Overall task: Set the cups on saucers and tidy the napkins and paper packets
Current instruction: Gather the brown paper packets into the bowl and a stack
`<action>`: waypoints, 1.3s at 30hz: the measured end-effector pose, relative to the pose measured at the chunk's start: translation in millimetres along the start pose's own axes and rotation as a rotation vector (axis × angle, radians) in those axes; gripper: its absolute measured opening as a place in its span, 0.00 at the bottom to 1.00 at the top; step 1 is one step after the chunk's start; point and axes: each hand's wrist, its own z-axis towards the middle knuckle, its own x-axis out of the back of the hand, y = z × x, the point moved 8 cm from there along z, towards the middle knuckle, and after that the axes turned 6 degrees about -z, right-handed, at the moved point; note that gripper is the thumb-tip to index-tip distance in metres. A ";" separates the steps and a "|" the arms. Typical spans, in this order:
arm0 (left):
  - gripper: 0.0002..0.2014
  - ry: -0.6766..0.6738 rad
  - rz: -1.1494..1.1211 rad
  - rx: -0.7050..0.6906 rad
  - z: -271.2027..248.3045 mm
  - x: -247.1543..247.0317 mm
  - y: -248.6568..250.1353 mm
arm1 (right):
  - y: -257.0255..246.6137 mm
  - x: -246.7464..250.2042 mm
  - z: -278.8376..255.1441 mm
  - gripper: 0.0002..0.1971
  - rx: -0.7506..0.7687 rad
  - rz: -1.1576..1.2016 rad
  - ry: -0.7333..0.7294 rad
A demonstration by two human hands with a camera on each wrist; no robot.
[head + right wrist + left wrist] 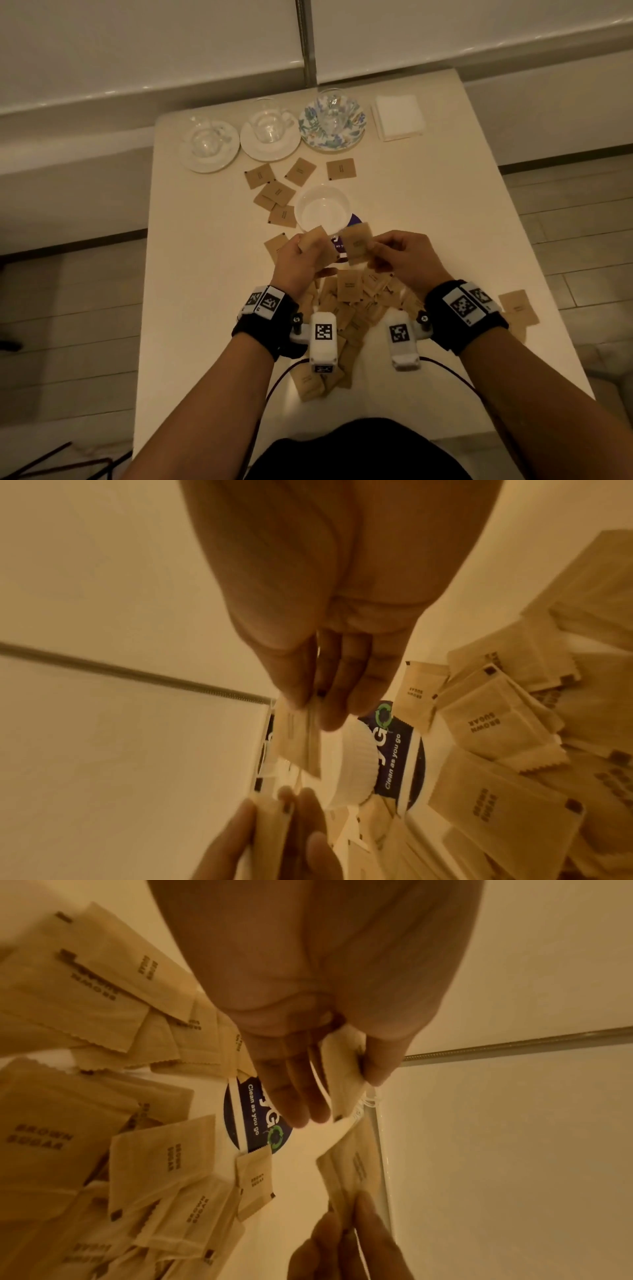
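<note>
The kraft packets [349, 286] are printed "BROWN SUGAR" in dark capitals, each with a small dark square at one corner and a zigzag cut edge. Under them lies a dark blue sachet [255, 1115] reading "Clean as you go"; its larger logo is covered by fingers and only partly legible. The left hand [301, 258] pinches a small stack of packets [313, 241] between thumb and fingers; the right hand [406, 255] pinches another packet [358, 245], both just above the heap near the front of the tabletop [191, 274]. A white bowl [323, 209] stands just beyond the hands, loose packets scattered to its left. At the far edge three glass cups [269, 123] sit on saucers [270, 147], the rightmost floral, beside a white napkin stack [399, 116]. The dim light blurs the cups' outlines.
</note>
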 end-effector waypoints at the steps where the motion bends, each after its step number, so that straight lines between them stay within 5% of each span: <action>1: 0.10 -0.007 -0.049 0.025 -0.4 -1.8 -2.7 | 1.4 5.7 0.1 0.03 -0.006 0.051 0.041; 12: 0.17 -0.142 -0.256 0.160 -17.2 -29.1 -11.7 | -12.0 -15.7 -20.3 0.06 0.012 0.131 -0.075; 17: 0.12 -0.179 -0.123 0.078 -26.9 -36.3 -20.1 | 3.3 -22.3 -18.7 0.07 -0.003 0.009 -0.054; 21: 0.08 -0.045 -0.195 0.165 -22.9 -18.2 -35.0 | 40.9 24.2 -1.8 0.05 -0.057 -0.515 0.179; 25: 0.09 -0.001 -0.213 0.221 -23.0 -9.7 -47.9 | 73.0 4.2 13.7 0.21 -0.056 -0.958 -0.026; 28: 0.10 0.019 -0.242 0.279 -24.3 -8.2 -56.9 | 72.5 -2.6 23.5 0.24 -0.013 -1.109 0.035; 32: 0.14 -0.014 -0.282 0.322 -22.4 -7.5 -57.8 | 75.4 -2.6 29.3 0.19 -0.057 -1.046 0.000; 39: 0.21 -0.001 -0.351 0.382 -16.7 -5.9 -57.7 | 56.3 11.3 22.5 0.06 -0.004 -0.606 0.054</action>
